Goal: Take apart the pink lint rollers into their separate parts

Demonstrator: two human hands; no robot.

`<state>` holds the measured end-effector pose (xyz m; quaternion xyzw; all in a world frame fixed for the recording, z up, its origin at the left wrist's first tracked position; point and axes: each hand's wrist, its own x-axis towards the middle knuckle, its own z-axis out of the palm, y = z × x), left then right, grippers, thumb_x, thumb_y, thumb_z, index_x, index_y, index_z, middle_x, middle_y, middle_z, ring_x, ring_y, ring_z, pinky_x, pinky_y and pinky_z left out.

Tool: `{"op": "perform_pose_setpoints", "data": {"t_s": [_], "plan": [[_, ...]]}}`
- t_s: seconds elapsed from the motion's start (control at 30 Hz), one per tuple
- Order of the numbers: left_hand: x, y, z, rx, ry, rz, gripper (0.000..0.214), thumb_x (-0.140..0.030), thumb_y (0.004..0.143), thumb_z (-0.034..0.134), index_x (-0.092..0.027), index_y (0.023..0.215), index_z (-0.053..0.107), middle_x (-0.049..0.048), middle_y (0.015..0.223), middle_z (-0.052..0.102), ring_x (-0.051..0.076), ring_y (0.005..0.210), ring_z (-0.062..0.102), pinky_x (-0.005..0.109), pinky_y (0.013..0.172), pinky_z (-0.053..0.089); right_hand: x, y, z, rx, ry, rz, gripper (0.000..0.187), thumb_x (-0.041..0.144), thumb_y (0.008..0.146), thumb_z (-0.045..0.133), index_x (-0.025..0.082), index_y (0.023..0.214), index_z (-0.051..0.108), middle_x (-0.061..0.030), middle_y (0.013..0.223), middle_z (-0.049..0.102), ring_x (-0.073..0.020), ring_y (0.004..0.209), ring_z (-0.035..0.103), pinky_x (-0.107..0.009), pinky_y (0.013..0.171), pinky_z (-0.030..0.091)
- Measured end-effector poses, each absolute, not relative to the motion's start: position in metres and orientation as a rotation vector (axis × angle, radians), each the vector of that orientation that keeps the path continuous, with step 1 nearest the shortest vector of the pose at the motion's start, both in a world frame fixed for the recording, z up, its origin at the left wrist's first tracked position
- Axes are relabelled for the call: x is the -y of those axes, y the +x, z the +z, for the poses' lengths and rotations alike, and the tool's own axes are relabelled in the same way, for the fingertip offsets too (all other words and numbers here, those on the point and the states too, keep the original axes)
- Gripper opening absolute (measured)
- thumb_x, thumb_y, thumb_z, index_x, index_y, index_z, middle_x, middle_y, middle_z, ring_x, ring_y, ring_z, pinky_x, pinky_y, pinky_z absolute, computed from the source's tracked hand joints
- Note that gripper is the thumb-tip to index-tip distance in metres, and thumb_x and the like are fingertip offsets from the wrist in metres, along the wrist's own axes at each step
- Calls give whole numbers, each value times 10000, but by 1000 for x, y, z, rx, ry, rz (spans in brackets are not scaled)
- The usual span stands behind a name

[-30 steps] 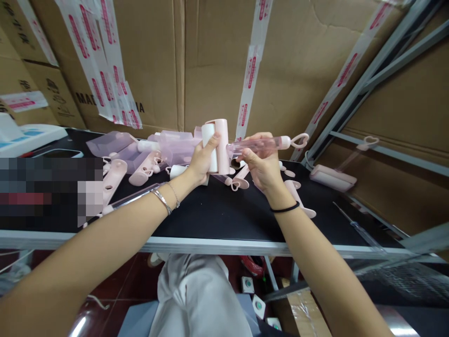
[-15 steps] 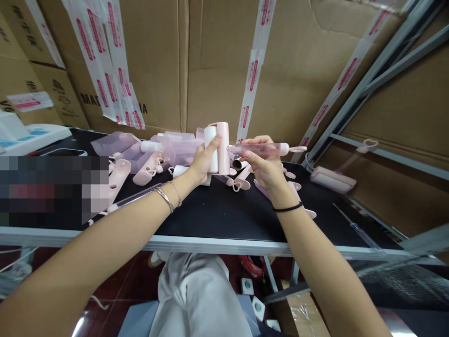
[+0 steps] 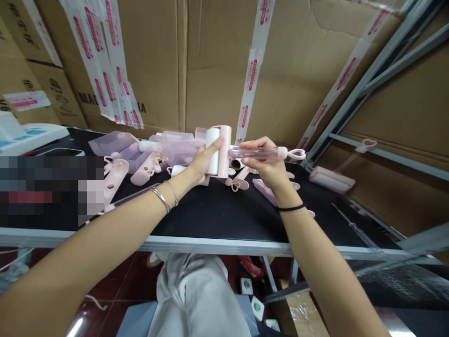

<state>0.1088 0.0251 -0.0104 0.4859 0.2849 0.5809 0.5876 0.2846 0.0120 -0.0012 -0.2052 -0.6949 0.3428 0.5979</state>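
Note:
My left hand (image 3: 200, 161) is closed around the head of a pink lint roller (image 3: 219, 149), its white roll showing beside the pink cover. My right hand (image 3: 267, 169) grips the roller's clear pink handle (image 3: 261, 152), which ends in a heart-shaped loop (image 3: 296, 153) pointing right. Both hands hold the piece above the black tabletop (image 3: 217, 210), at its far side. The handle meets the roller head between my two hands.
Loose pink handles, covers and clear cases (image 3: 143, 157) lie on the far left of the table. A finished roller (image 3: 331, 179) rests at the right. Taped cardboard boxes (image 3: 210, 61) wall off the back. A metal rack frame (image 3: 382, 70) slants at right. A white scale (image 3: 24, 135) sits far left.
The handle has been turned in my right hand, so its heart loop shows differently. Both hands stay in nearly the same place, holding the roller together.

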Motion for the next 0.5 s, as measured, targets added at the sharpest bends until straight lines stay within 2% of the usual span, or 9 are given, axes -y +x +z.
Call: {"op": "perform_pose_setpoints", "data": {"t_s": [0.33, 0.5], "plan": [[-14, 119, -10, -686, 1121, 1431, 479, -619, 723, 686, -166, 850, 598, 31, 659, 664, 153, 536, 633, 279, 524, 536, -11, 285, 3, 1623, -453, 813, 374, 363, 614, 870, 231, 889, 654, -11, 976, 716, -175, 896, 688, -372, 848, 575], [-10, 122, -8, -727, 1119, 1424, 466, -622, 737, 668, -177, 844, 581, 16, 637, 637, 154, 530, 629, 291, 537, 543, -10, 287, 8, 1689, -470, 812, 319, 328, 619, 867, 259, 855, 664, -19, 960, 704, -217, 914, 674, -435, 873, 554]]}}
